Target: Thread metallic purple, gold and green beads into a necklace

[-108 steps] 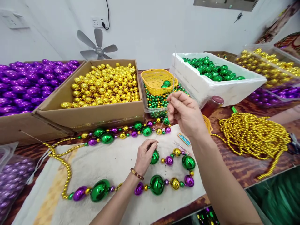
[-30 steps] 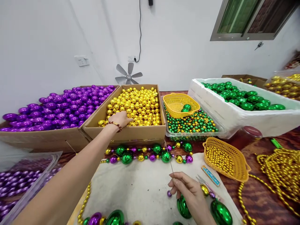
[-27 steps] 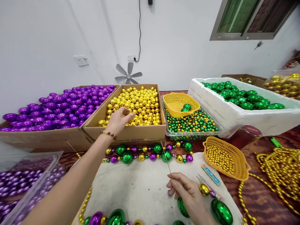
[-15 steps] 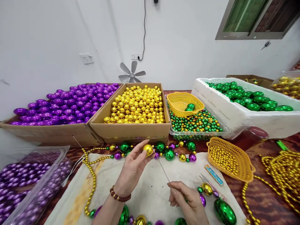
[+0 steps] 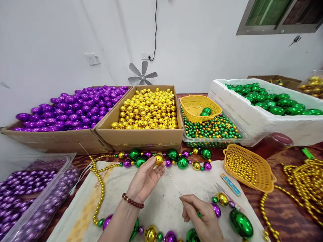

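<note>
My left hand (image 5: 144, 180), with a brown bead bracelet (image 5: 133, 201) at the wrist, pinches a shiny gold bead (image 5: 158, 159) between thumb and fingers above the cloth. A long thin needle (image 5: 172, 179) runs from my right hand (image 5: 202, 215) up to that bead; its tip is at the bead's right side, and I cannot tell if it is inside. The right fingers are closed on the needle's lower end. Around both hands lies a bead garland of green, purple and gold, including a large green bead (image 5: 241, 223) at right and a finished-looking strand (image 5: 182, 162) behind.
Cardboard boxes hold purple beads (image 5: 75, 109) and gold beads (image 5: 148, 107); a white foam box (image 5: 267, 129) holds green ones. A yellow basket (image 5: 264, 181) of small gold beads, small scissors (image 5: 222, 190) and a blue-labelled packet (image 5: 230, 184) lie at right. A pale cloth (image 5: 121, 201) covers the table.
My left fingers have lowered and curled around the gold bead, and the left wrist has shifted slightly left. The right hand keeps its grip on the needle. The camera view has tilted slightly.
</note>
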Demonstrator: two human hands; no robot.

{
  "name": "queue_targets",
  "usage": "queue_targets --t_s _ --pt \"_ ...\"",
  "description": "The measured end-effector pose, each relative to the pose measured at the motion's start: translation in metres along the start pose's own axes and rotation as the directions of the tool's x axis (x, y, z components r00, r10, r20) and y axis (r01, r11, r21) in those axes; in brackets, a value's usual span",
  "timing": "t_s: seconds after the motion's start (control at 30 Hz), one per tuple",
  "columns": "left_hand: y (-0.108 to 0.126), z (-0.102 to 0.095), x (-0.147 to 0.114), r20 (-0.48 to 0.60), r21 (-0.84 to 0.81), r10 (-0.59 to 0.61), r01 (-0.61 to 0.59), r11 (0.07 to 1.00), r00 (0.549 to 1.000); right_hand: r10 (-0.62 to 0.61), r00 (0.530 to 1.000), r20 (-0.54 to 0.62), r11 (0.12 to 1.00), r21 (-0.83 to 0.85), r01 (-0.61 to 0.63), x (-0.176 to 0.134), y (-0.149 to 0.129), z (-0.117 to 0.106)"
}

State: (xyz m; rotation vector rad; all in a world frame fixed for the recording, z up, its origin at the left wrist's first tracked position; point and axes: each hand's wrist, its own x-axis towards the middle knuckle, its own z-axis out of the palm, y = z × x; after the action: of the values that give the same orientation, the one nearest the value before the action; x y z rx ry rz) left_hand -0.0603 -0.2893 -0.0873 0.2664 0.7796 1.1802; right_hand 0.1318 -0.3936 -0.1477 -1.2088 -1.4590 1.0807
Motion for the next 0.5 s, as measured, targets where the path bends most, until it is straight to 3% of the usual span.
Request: queue_targets --t_s 0.23,0.5 --pt "-0.004 0.011 0.004 -0.067 -0.1 0.065 -0.072 0.992 0.996 0.02 0.998 0.064 0.997 -0.075 -0.015 -0.003 0.01 0.002" --pt "-0.009 0.013 0.003 -0.013 -0.148 0.129 -0.13 0.98 0.992 0.042 0.995 0.085 0.994 -0.1 -0.034 -0.005 0.008 0.002"
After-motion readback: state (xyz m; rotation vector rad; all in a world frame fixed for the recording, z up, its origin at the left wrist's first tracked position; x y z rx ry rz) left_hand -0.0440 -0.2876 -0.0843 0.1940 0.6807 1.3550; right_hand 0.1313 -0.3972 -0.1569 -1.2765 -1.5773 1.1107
